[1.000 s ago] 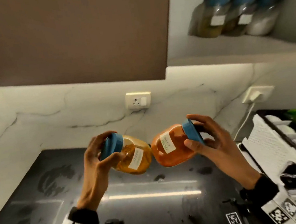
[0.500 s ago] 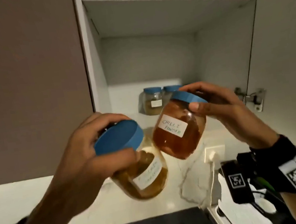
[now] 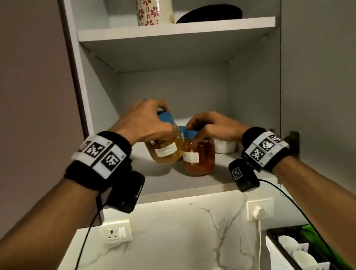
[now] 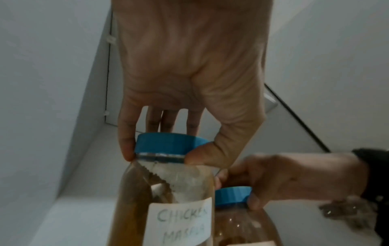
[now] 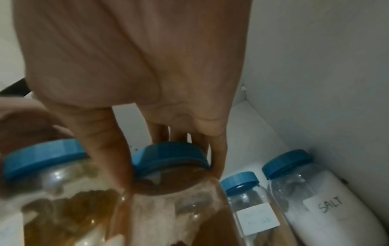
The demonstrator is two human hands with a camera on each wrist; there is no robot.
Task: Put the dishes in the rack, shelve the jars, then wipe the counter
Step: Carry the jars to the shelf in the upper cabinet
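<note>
Inside the open cupboard, my left hand grips the blue lid of the chicken masala jar, a clear jar of yellow-brown powder, seen close in the left wrist view as jar under my left hand. My right hand grips the blue lid of the chilli powder jar, orange-red, on the lower shelf. The right wrist view shows my right hand round that jar. The two jars touch side by side. I cannot tell whether the masala jar's base rests on the shelf.
A salt jar and a smaller labelled jar stand at the shelf's back right. The upper shelf carries a flowered container and a black dish. Below are the marble backsplash, two sockets, and the dish rack at lower right.
Both hands have carried the jars from above the dark counter up and forward into the cupboard, to the lower shelf. My view has tilted up toward the shelves.
</note>
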